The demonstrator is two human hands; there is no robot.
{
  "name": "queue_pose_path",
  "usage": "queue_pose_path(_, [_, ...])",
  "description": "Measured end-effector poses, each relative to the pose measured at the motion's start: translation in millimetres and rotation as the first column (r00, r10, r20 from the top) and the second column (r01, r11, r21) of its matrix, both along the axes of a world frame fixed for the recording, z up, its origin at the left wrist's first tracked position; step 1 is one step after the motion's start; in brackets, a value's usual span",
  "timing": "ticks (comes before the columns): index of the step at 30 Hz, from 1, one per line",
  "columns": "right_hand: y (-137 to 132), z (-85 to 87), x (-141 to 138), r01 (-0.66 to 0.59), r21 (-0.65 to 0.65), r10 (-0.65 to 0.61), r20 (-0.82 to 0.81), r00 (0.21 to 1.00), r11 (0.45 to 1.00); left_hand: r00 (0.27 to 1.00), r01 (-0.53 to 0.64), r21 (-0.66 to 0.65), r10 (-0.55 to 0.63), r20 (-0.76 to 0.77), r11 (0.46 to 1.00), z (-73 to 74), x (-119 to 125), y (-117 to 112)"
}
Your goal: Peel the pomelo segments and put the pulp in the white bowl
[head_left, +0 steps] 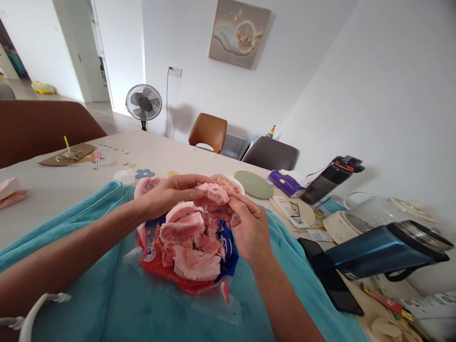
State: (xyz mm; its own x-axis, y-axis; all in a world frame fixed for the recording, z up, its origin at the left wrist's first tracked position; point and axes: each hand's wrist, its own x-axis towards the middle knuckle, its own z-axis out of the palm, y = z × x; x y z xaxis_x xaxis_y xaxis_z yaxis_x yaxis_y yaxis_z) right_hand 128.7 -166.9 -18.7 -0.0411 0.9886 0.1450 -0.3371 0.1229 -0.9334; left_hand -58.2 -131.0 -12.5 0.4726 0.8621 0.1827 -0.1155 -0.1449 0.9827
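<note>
Both my hands hold one pink pomelo segment [213,192] above a heap of pink peel and pith [188,244]. My left hand [171,192] grips the segment from the left with fingers curled over it. My right hand [247,225] pinches its right underside with fingertips together. The heap lies on a red and blue plastic bag [223,266] spread over a teal towel [107,294]. Just behind my hands stands a white bowl [233,181] with pink fruit flesh in it.
A dark blue flask [384,247] lies on its side at the right beside a black phone [326,273]. Further back are a black bottle [329,178], a green disc [253,184], a purple box [285,183], glasses [295,209] and chairs [208,130]. A fan [143,103] stands by the wall.
</note>
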Motion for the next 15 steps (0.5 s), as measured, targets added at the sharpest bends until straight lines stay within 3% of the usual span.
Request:
queue_pose_path(6, [2.3,-3.5,1.8,0.0,0.03,-0.001,0.03,1.0,1.0,0.988,-0.07,0.216,0.098,-0.119,0.974,-0.8,-4.5,-0.3])
queue_pose_path(10, [1.9,-7.7,1.4,0.074,0.09,-0.088,0.169,0.982,0.993,0.977,-0.056,0.318,0.117,-0.178,0.946,1.1,-4.9,-0.4])
queue_pose_path(15, [-7.1,-4.1,-2.5,0.22,0.336,-0.364,0.467,0.806,0.916,0.96,-0.07,0.339,0.156,-0.232,0.938,6.1,-2.5,-5.5])
